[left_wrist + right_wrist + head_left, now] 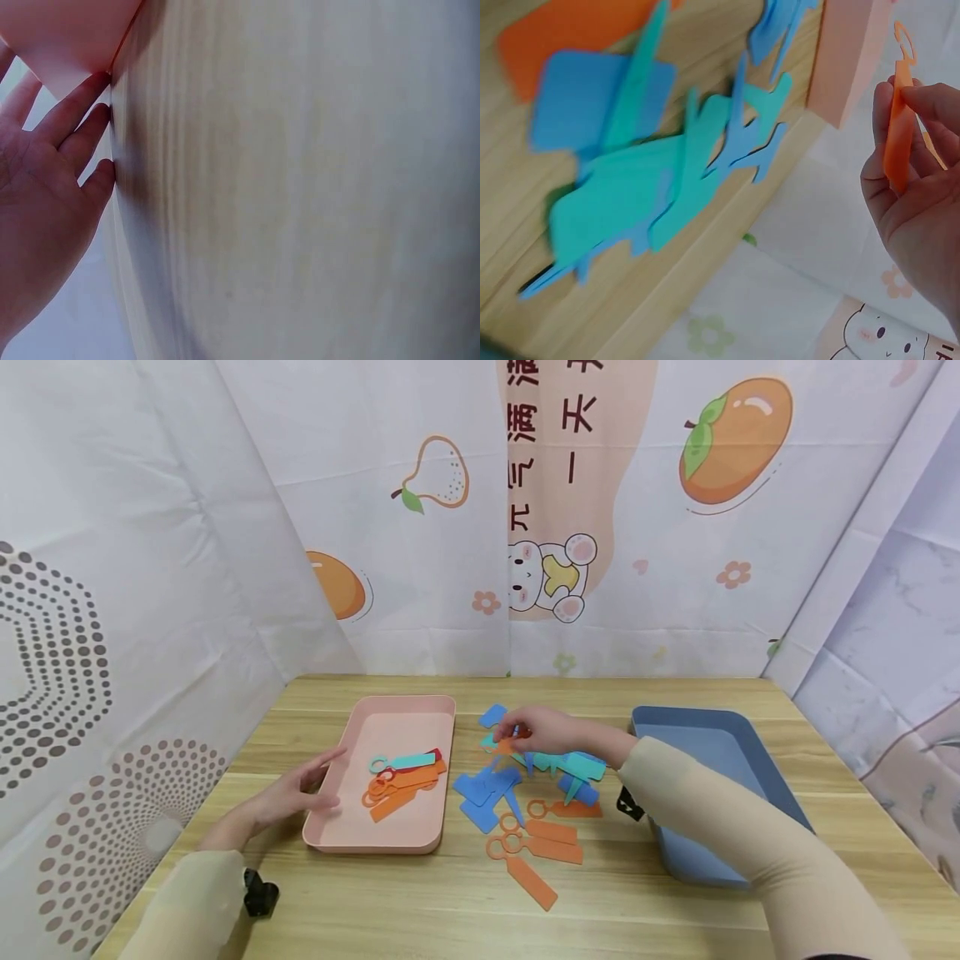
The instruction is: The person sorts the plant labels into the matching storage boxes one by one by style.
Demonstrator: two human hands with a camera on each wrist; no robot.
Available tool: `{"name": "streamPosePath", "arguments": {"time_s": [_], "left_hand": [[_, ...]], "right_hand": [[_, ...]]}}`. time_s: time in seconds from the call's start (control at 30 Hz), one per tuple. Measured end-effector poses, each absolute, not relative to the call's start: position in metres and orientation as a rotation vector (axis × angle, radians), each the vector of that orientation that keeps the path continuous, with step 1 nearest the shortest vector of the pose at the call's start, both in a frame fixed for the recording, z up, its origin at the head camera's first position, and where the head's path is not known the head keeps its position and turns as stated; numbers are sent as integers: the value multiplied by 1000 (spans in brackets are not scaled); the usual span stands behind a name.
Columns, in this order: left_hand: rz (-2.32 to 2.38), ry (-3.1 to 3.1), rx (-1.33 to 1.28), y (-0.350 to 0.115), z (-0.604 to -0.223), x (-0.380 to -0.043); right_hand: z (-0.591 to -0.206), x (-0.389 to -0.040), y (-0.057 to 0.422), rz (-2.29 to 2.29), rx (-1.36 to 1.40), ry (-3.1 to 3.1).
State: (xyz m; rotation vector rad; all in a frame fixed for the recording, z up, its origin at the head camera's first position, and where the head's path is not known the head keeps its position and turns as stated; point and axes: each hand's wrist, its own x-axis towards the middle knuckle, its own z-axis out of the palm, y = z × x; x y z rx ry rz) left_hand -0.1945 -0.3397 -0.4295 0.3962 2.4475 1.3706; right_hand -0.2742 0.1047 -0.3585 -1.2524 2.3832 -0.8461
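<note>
While the left hand rests at the left side of the pink tray, fingers extended and spread, the right hand works over the scatter at mid-desk. The right thumb and fingers are clamped on an orange tag, ring end up in the right wrist view. A second orange edge shows between those fingers; cannot tell whether it belongs to another tag. The two hands are well apart; the left grasps nothing, though its fingertips appear to touch the tray.

Position of the held tag: above the far part of the pile, just right of the pink tray. Around and below it, blue pieces and teal pieces overlap; nearer the person, more orange tags lie loose. Inside the pink tray: several orange ones, a teal tag and a red tag. Blue tray at right, partly behind the right forearm.

Step in hand, by judgement: drawing an orange tag from the mixed pile. The next move seems to call for a firm pinch, a lift clear of neighbouring pieces, then a short leftward carry over the pink rim.
</note>
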Motion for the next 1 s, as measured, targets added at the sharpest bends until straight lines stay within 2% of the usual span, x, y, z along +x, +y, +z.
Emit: {"name": "streamPosePath", "arguments": {"time_s": [0.4,1.0], "left_hand": [[1366,2450,411,-339,-430,-194],[1388,2436,404,-338,-428,-193]], "right_hand": [[-364,-284,56,-907,-1269,2386],[-386,-277,-24,-1093,-1217,2373]]}}
